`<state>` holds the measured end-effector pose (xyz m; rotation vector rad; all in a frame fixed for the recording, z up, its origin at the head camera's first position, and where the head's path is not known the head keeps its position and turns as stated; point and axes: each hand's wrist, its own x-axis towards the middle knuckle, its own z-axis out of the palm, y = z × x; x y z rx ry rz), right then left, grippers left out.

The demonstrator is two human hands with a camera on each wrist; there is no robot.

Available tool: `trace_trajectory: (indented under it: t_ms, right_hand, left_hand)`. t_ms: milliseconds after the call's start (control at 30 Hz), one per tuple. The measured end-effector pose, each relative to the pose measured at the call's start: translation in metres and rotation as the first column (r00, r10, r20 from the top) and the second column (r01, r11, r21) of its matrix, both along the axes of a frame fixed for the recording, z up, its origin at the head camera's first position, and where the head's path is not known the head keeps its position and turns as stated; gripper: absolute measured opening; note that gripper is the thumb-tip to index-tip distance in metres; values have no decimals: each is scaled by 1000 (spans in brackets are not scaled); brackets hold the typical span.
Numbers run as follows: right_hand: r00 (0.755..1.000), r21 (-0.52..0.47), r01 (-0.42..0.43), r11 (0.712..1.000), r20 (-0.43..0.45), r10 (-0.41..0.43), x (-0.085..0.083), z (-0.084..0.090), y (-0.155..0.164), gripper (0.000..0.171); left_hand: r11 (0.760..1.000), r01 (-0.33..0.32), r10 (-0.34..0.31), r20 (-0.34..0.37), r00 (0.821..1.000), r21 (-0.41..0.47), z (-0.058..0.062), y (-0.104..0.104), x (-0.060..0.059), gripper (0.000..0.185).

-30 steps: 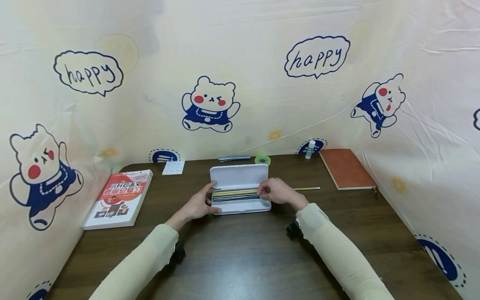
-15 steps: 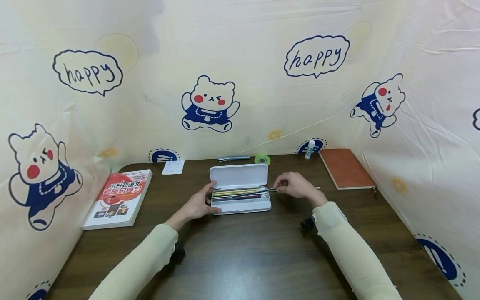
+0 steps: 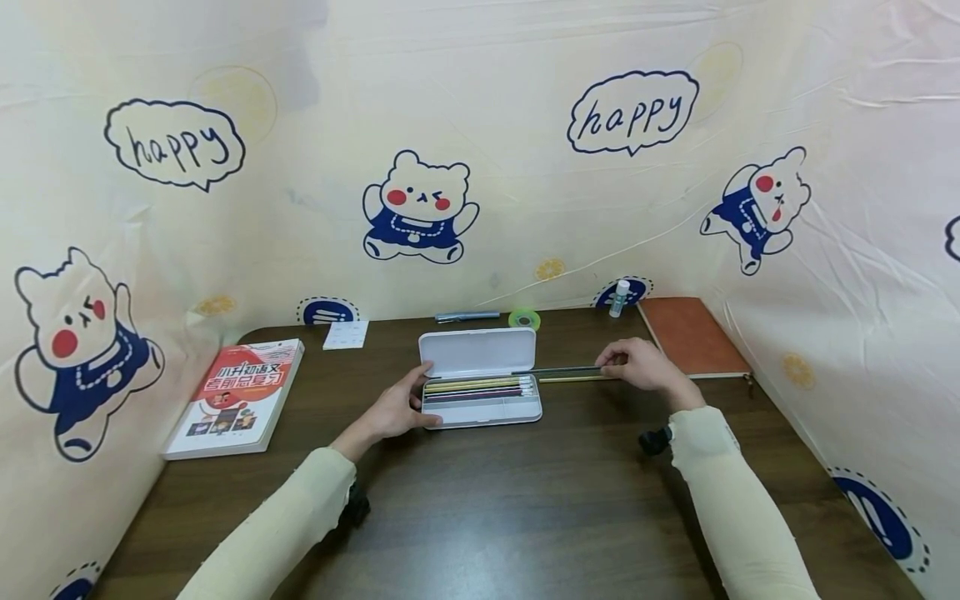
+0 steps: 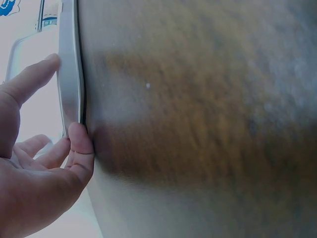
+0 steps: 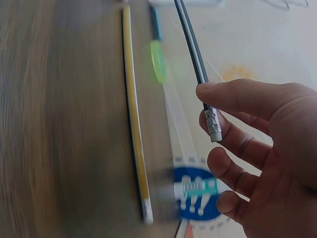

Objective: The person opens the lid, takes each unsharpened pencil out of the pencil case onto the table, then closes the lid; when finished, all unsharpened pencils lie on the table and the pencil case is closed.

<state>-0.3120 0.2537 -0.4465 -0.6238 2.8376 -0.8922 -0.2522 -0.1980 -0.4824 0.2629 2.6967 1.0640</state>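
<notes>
The white pencil case (image 3: 517, 414) lies in the middle of the table with its lid (image 3: 477, 354) raised. Several pencils (image 3: 472, 387) are lined up inside. My left hand (image 3: 396, 407) grips the case's left end; in the left wrist view, its fingers (image 4: 79, 139) touch the case wall (image 4: 69, 89). Right of the case, my right hand (image 3: 637, 363) pinches a dark striped pencil (image 5: 192, 47) near its white eraser, above the table. The far end of this pencil reaches the case's right side. A yellow pencil (image 5: 132, 99) lies on the table just below it.
A red-and-white book (image 3: 240, 396) lies at the left, with a white paper (image 3: 347, 335) behind it. Along the back edge are a blue pen (image 3: 468, 317), green tape (image 3: 524, 319) and a glue stick (image 3: 619, 298). A brown notebook (image 3: 693, 337) lies at the right.
My right hand has drawn the dark pencil out of the case and carried it to the right, over the yellow pencil. The left hand has stayed on the case.
</notes>
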Motion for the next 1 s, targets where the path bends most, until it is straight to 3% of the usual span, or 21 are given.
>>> trace_trajectory:
  t_ms: [433,667,1000]
  right_hand:
    - [998,57,46,997,39,-48,4,-16,49,9]
    - [993,102,71,992,85,-80,3,-27,51,8]
    - [994,102,73,992,77,-81,5,-32,46,5]
  left_hand:
    - [1000,-4,4,6,1000,3,0,0,0,101]
    - [1000,-3,3,4,1000,-3,-1,0,0,100]
    - [1000,-5,5,7,1000,-4,-1,0,0,100]
